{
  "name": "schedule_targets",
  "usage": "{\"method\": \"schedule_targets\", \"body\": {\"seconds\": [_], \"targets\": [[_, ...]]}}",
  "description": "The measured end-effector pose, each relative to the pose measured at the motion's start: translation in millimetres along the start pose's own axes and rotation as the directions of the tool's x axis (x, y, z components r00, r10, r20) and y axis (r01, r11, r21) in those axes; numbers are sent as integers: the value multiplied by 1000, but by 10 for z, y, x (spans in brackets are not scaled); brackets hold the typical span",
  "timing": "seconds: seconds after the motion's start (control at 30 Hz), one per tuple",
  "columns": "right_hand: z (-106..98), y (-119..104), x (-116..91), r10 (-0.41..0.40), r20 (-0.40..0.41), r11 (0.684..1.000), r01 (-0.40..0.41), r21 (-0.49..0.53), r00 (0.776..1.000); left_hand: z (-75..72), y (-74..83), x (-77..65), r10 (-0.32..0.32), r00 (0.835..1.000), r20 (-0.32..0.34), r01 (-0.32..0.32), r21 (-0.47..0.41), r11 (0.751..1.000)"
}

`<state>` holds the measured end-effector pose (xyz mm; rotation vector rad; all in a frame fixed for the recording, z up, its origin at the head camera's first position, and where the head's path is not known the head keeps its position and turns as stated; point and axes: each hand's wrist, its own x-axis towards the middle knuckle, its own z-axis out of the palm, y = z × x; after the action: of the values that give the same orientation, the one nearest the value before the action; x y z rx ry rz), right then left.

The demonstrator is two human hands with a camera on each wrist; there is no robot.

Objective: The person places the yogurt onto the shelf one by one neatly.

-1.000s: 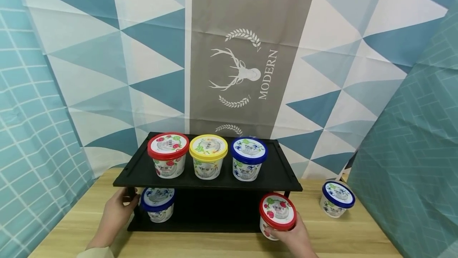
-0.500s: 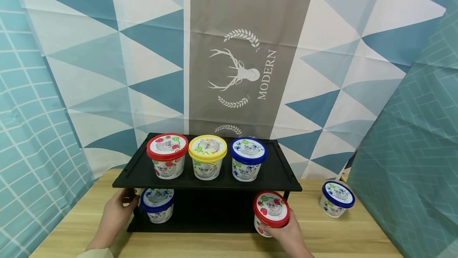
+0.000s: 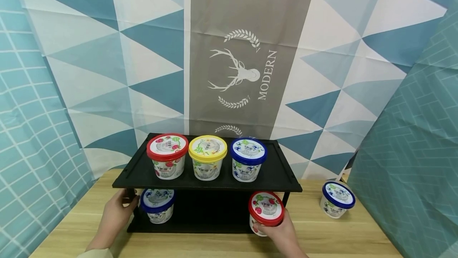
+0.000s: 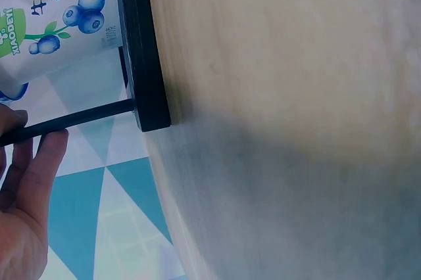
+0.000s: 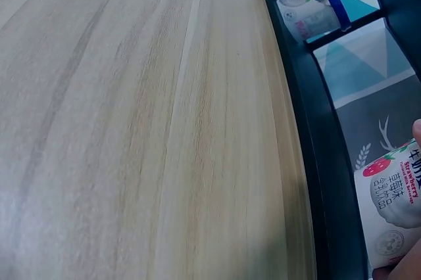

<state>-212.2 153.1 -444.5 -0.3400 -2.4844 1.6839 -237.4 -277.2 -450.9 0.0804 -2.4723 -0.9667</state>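
My right hand grips a red-lidded strawberry tub at the right front of the black two-tier rack. In the right wrist view the tub overlaps the lower shelf, its label facing the camera. At the rack's left side, my left hand pinches a thin black post between thumb and fingers. Just inside that post, a blue-lidded blueberry tub stands on the lower shelf. Above, a red-lidded tub, a yellow-lidded tub and another blue-lidded tub stand in a row.
Another blue-lidded tub stands alone on the wooden table, right of the rack. Patterned cloth hangs behind the rack, with a tile-print sheet at left and a teal one at right.
My right hand has carried the red-lidded strawberry tub leftward and slightly inward, toward the lower shelf. My left hand has stayed on the post.
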Motion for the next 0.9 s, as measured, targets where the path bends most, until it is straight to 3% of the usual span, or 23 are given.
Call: {"method": "schedule_targets", "body": {"seconds": [0.53,0.7,0.9], "targets": [[116,-39,60,-140,26,989,141,-46,990,6,-4,-1,-9,1000,-13,9,-3,1000],[169,-60,61,-120,-6,988,119,-102,993,6,1,-1,0,1000,-15,0,-9,1000],[219,-52,86,-147,1,988,147,-40,989,3,6,0,18,1000,-26,-19,-13,1000]]}}
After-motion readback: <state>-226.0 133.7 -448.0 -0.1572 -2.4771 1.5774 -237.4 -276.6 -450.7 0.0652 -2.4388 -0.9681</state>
